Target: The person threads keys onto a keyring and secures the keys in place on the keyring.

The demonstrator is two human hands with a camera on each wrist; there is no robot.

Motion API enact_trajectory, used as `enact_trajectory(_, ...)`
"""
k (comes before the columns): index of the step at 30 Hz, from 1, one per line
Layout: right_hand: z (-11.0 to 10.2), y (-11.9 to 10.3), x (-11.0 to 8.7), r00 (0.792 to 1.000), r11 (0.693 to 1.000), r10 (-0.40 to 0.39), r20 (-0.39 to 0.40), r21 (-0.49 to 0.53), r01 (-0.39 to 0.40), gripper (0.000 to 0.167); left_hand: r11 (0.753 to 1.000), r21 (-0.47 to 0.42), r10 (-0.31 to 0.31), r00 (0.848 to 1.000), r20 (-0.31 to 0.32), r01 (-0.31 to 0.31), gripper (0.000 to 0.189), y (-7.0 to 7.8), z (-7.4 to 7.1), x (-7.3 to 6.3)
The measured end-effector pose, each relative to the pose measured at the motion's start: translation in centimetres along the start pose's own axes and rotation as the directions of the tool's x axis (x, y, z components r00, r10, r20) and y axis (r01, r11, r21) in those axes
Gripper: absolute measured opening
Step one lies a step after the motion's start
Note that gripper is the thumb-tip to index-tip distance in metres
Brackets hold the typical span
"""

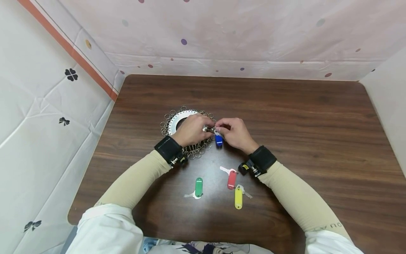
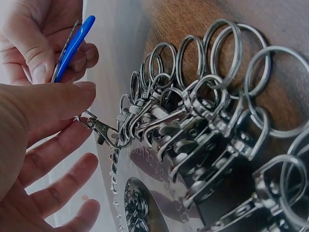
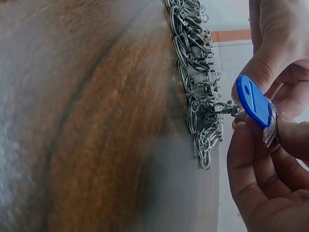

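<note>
A white round ring (image 1: 173, 124), fringed with metal swivel clasps and split rings (image 2: 190, 130), lies on the table. My left hand (image 1: 192, 129) reaches over its right side. Thumb and forefinger pinch the split ring of one swivel clasp (image 2: 101, 129), which is still hooked to the white ring; the other fingers are spread. Close by on the right, my right hand (image 1: 237, 134) pinches a metal key (image 3: 270, 130) with a blue key tag (image 3: 255, 102). The fingertips of both hands meet around the clasp's ring, and its contact with the key is hidden.
Nearer my body lie three more tagged keys on the wooden table (image 1: 317, 141): a green key tag (image 1: 198, 187), a red key tag (image 1: 232, 180) and a yellow key tag (image 1: 238, 198). A dotted sheet (image 1: 253, 35) hangs behind the table.
</note>
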State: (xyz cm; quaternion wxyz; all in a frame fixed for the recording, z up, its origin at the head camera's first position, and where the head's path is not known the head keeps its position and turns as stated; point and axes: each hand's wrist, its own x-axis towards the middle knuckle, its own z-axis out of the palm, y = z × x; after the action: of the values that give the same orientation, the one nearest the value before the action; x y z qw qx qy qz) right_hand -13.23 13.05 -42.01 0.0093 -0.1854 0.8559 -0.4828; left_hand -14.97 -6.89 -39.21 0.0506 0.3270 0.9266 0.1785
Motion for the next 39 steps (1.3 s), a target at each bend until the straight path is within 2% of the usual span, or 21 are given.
enact_trajectory(15,0.1,0.07,-0.02,1.0,1.0,-0.014,0.002,-0.006,0.014,0.009,1.0,0.002,0.002,1.0,-0.005,-0.002,0.033,-0.17,-0.01,-0.14)
enact_trajectory(28,0.17,0.07,0.04,1.0,1.0,-0.007,-0.002,-0.011,0.007,0.009,0.999,-0.009,-0.033,0.999,0.018,0.033,0.038,-0.26,0.23,-0.01)
enact_trajectory(33,0.18,0.07,0.1,1.0,1.0,-0.001,-0.006,-0.002,0.001,0.009,0.999,-0.032,-0.04,0.999,-0.01,0.04,0.045,-0.39,0.44,0.02)
enact_trajectory(39,0.17,0.13,0.11,1.0,1.0,-0.01,-0.006,0.003,0.01,0.009,0.999,-0.046,-0.005,0.998,-0.056,0.002,0.037,-0.56,0.56,-0.06)
